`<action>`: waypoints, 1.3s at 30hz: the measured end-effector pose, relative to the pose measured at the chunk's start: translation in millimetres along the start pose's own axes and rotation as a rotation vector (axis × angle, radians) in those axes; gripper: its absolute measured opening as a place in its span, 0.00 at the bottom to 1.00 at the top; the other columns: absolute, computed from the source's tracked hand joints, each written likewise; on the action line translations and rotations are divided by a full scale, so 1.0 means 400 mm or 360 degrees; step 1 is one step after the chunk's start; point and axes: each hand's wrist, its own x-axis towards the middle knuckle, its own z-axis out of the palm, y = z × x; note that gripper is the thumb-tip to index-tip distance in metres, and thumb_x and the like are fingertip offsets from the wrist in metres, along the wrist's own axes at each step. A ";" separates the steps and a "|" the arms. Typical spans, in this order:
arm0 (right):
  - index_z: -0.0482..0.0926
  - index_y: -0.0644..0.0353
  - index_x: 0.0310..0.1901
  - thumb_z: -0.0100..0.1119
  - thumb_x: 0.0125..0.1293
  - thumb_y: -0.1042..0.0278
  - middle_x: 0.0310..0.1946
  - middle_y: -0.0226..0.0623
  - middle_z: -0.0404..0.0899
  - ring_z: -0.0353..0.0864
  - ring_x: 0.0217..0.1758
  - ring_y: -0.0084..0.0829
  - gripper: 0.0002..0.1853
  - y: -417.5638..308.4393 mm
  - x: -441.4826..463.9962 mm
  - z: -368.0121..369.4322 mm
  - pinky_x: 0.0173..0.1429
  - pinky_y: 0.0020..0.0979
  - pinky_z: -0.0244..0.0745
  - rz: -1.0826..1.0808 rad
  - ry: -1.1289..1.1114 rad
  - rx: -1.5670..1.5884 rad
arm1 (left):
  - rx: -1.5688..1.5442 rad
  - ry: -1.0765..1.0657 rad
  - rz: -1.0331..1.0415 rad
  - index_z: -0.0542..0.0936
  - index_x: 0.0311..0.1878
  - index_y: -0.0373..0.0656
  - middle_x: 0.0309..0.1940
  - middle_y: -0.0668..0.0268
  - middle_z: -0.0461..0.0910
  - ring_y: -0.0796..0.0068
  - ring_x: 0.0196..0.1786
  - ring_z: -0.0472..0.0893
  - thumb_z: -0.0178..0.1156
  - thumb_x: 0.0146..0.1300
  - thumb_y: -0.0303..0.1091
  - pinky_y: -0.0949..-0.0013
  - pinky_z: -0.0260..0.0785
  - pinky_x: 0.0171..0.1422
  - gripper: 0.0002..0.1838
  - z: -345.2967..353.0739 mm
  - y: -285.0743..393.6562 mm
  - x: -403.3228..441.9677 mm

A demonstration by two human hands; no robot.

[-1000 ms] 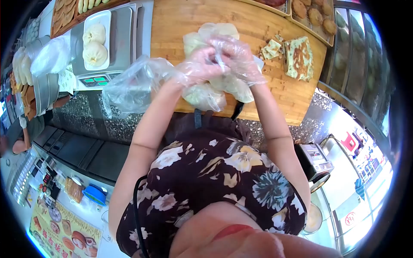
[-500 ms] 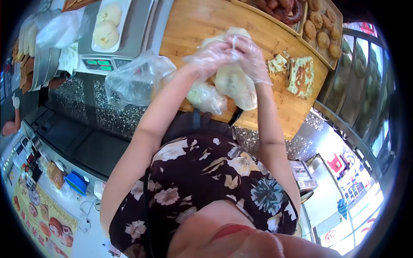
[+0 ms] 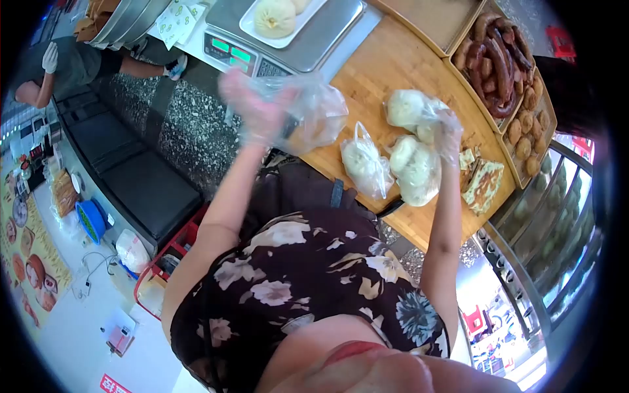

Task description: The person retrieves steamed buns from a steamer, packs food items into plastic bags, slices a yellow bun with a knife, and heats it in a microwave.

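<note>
My left hand (image 3: 257, 114), in a clear plastic glove, is smeared by motion, but its thumb and fingers look spread apart. It is beside a clump of clear plastic bags (image 3: 318, 114) at the board's left edge; whether it touches them I cannot tell. On the right, my right hand (image 3: 449, 134), also gloved, is closed on the gathered side of a clear bag of white buns (image 3: 406, 108). Two more bagged portions of buns, a left bag (image 3: 364, 164) and a right bag (image 3: 416, 171), lie nearer my body on the wooden board (image 3: 373, 62).
A scale (image 3: 321, 39) with lit green digits bears a white tray of buns (image 3: 275, 18). Cut flatbread (image 3: 483, 187) lies on the right of the board. Beyond are trays of sausages (image 3: 501, 62) and round brown pastries (image 3: 524, 134). Another person (image 3: 59, 75) is at far left.
My hands were together at the bag's top; my left hand has moved away leftward to the plastic bags. My right hand stays on the bag of buns. The view has shifted.
</note>
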 end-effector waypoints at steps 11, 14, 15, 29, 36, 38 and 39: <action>0.71 0.70 0.55 0.49 0.67 0.65 0.53 0.41 0.75 0.76 0.53 0.34 0.20 -0.318 -0.113 -0.371 0.60 0.36 0.70 0.0481 0.1286 0.2585 | -0.1414 -0.1363 -0.1139 0.82 0.43 0.38 0.38 0.68 0.81 0.80 0.42 0.77 0.66 0.56 0.31 0.73 0.70 0.50 0.12 0.032 0.124 0.039; 0.71 0.65 0.53 0.55 0.62 0.53 0.52 0.42 0.74 0.73 0.55 0.38 0.25 -0.351 -0.117 -0.374 0.59 0.41 0.72 0.0462 0.1470 0.2518 | -0.2115 -0.1424 -0.1186 0.81 0.43 0.39 0.37 0.69 0.80 0.80 0.42 0.77 0.64 0.57 0.29 0.74 0.70 0.49 0.10 0.133 0.232 0.097; 0.72 0.65 0.52 0.56 0.61 0.53 0.50 0.42 0.75 0.74 0.54 0.39 0.24 -0.349 -0.113 -0.356 0.58 0.41 0.72 0.0471 0.1506 0.2461 | -0.2312 -0.1546 -0.1240 0.81 0.45 0.40 0.38 0.69 0.80 0.79 0.42 0.77 0.63 0.58 0.29 0.73 0.70 0.49 0.11 0.137 0.261 0.115; 0.79 0.61 0.29 0.54 0.56 0.61 0.28 0.48 0.80 0.79 0.32 0.47 0.12 -0.132 0.029 -0.005 0.41 0.45 0.74 0.0849 0.0634 -0.0377 | -0.1375 -0.0868 -0.1175 0.79 0.48 0.35 0.39 0.67 0.80 0.80 0.41 0.75 0.60 0.63 0.33 0.74 0.68 0.47 0.14 0.419 0.273 -0.063; 0.79 0.60 0.24 0.52 0.57 0.57 0.23 0.45 0.80 0.79 0.26 0.49 0.15 -0.157 0.027 -0.082 0.31 0.44 0.74 -0.0252 0.0553 -0.0372 | -0.1688 -0.0838 -0.1026 0.80 0.45 0.37 0.38 0.68 0.80 0.79 0.42 0.76 0.56 0.65 0.32 0.74 0.68 0.48 0.10 0.400 0.417 -0.049; 0.79 0.60 0.24 0.52 0.57 0.57 0.24 0.45 0.80 0.79 0.26 0.49 0.15 -0.131 0.046 -0.082 0.30 0.44 0.74 -0.0053 0.0416 -0.0445 | -0.1842 -0.0812 -0.0848 0.80 0.45 0.38 0.38 0.68 0.80 0.79 0.42 0.76 0.55 0.65 0.31 0.74 0.68 0.48 0.10 0.384 0.461 -0.027; 0.79 0.60 0.24 0.53 0.57 0.56 0.24 0.45 0.80 0.79 0.26 0.49 0.16 -0.110 0.059 -0.084 0.30 0.43 0.74 0.0140 0.0276 -0.0512 | -0.1686 -0.0764 -0.0656 0.81 0.44 0.38 0.36 0.68 0.80 0.78 0.41 0.76 0.55 0.65 0.30 0.74 0.69 0.48 0.09 0.334 0.489 -0.010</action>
